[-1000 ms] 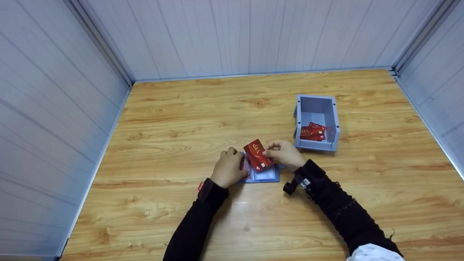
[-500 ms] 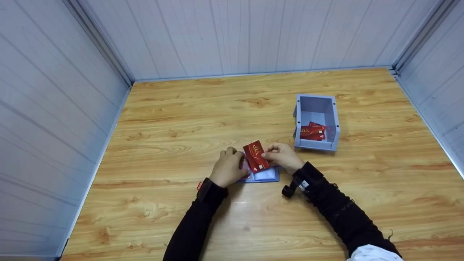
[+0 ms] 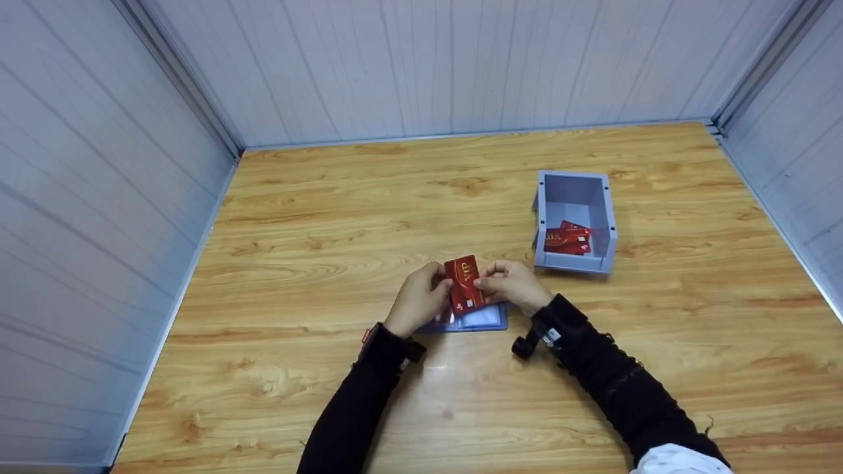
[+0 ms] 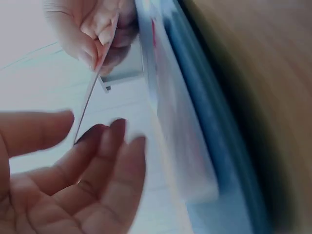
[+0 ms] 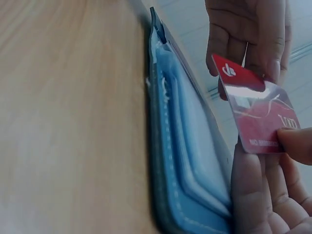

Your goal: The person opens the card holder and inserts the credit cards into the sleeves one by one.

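A red VIP card is held above an opened blue card holder with clear plastic sleeves, which lies on the table. My right hand pinches the card's right edge between thumb and fingers; the right wrist view shows its thumb on the printed face. At the opposite edge is my left hand, its thumb in front and its fingers behind, closing lightly about the card. In the left wrist view, the card appears nearly edge-on between both hands. My left hand covers part of the holder.
A grey open bin stands to the right, beyond my right hand, with several red VIP cards inside. The wooden table is bounded by pale panel walls at the back and sides.
My left hand has risen from the holder's left side to the card's left edge. The card has turned more upright in my right hand, which has barely moved.
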Available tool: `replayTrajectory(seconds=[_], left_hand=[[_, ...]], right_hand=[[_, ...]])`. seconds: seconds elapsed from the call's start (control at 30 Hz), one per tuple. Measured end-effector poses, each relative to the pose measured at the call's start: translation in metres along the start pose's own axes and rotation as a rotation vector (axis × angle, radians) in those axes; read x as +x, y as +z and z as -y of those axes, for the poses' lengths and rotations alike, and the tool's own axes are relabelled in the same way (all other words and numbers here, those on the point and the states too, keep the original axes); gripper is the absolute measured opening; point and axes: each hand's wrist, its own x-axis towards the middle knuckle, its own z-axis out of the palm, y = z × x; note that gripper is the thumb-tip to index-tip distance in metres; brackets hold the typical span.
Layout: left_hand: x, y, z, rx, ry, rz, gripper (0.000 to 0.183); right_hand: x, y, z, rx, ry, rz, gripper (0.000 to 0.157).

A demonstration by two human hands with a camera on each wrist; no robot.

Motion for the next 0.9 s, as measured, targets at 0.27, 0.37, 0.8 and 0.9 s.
replayTrajectory(seconds=[0.27, 0.37, 0.8, 0.9], left_hand=[[0.004, 0.004, 0.002, -0.147, -0.054, -0.015, 0.01], [0.004, 0.004, 0.001, -0.149, -0.065, -0.02, 0.011], [0.002, -0.007, 0.001, -0.159, -0.094, 0.026, 0.013], [0.001, -0.012, 0.001, -0.165, -0.094, 0.023, 0.014]], right_hand=[[-0.001, 0.001, 0.002, -0.036, 0.016, 0.018, 0.011], [-0.001, 0.001, 0.002, -0.054, 0.026, 0.023, 0.011], [-0.006, -0.009, 0.009, -0.289, -0.05, -0.036, 0.017], [-0.008, -0.012, 0.011, -0.39, -0.066, -0.065, 0.016]])
